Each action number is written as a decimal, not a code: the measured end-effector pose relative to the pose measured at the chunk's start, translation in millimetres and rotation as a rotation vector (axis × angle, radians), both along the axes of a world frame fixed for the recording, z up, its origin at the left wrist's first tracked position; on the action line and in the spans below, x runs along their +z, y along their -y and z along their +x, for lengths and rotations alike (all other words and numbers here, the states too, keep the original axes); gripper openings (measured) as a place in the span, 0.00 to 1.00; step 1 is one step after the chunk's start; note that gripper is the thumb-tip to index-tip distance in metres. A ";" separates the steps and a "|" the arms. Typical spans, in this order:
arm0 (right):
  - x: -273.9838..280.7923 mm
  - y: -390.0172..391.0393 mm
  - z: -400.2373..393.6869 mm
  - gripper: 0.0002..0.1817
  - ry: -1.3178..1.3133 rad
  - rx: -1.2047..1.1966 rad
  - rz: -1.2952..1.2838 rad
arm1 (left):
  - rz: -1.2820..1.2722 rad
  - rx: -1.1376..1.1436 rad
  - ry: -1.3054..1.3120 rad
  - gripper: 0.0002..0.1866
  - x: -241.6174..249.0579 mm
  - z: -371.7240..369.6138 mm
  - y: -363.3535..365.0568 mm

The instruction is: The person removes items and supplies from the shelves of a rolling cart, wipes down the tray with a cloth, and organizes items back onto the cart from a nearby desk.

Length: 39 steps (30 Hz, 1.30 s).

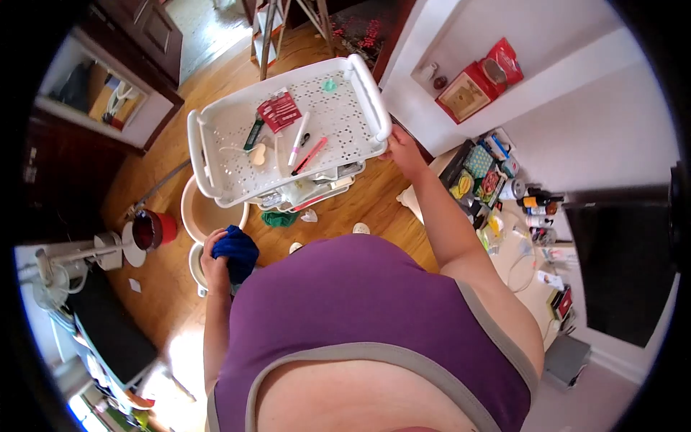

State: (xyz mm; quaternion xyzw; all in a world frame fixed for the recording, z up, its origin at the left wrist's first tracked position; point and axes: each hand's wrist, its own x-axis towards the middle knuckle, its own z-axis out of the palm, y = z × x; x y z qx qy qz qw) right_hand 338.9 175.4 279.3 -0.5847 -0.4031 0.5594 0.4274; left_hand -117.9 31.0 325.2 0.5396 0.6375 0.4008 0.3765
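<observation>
A bunched dark blue cloth (237, 253) is in my left hand (214, 263), whose fingers are closed around it beside my body. My right hand (404, 153) grips the right end of a white plastic storage cart (331, 126), near its handle. On the cart's perforated top tray lie red packets (279, 110), a white pen-like stick (299, 139), a pink-handled tool (311, 155), a dark green box (253, 134) and a pale heart-shaped piece (258, 154). A lower shelf with items shows partly beneath the tray.
A beige bucket (205, 209) stands left of the cart, and a smaller white one (196, 268) is near my left hand. A green cloth (279, 219) lies on the floor. To the right, a crowded desk (522, 270) bears bottles and boxes beside a dark screen (619, 263). A ladder (268, 43) stands behind.
</observation>
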 end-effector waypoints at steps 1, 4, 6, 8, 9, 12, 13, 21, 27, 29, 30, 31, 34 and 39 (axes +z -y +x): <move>7.1 4.3 -3.1 0.16 -0.028 0.039 0.090 | -0.060 0.033 0.072 0.18 -1.3 2.4 -3.6; -0.5 11.6 -4.6 0.17 -0.056 0.089 0.269 | -0.097 -0.045 0.249 0.19 9.5 12.9 -12.6; -30.9 9.3 2.4 0.24 -0.009 0.145 0.337 | -0.158 -0.064 0.204 0.21 23.7 27.8 -16.9; -26.5 18.3 -1.9 0.32 0.206 0.112 0.493 | -0.225 -0.161 0.060 0.22 38.9 47.3 -17.6; -16.8 20.1 -2.2 0.39 0.315 0.133 0.606 | -0.223 -0.122 0.052 0.26 35.1 56.8 -19.3; 3.6 18.3 1.5 0.39 0.713 0.086 0.807 | -0.206 -0.120 0.043 0.28 31.5 78.4 -30.1; 10.5 16.2 4.8 0.39 0.751 0.104 0.890 | -0.215 -0.109 0.058 0.28 32.5 84.9 -32.2; -5.1 4.1 7.3 0.38 0.657 0.115 1.103 | -0.129 0.024 0.094 0.27 49.6 108.9 -30.8; -17.1 -3.8 11.0 0.34 0.773 0.110 1.125 | 0.002 0.119 0.000 0.27 50.0 94.5 -26.6; -18.7 -6.0 11.0 0.29 0.738 0.157 1.113 | 0.002 -0.022 -0.148 0.26 58.0 107.5 -28.0; -20.4 -6.4 10.7 0.29 0.736 0.159 1.114 | 0.117 -0.156 -0.409 0.29 56.9 114.2 -35.9; -22.4 -7.3 10.2 0.28 0.730 0.156 1.120 | 0.148 -0.234 -0.534 0.30 66.8 139.5 -43.4; -20.0 -8.2 7.4 0.25 0.697 0.126 1.142 | 0.182 -0.479 -0.724 0.34 72.4 206.1 -72.4; -19.4 -5.2 6.0 0.25 0.544 0.129 1.059 | 0.105 -0.628 -1.180 0.24 63.2 289.9 -110.5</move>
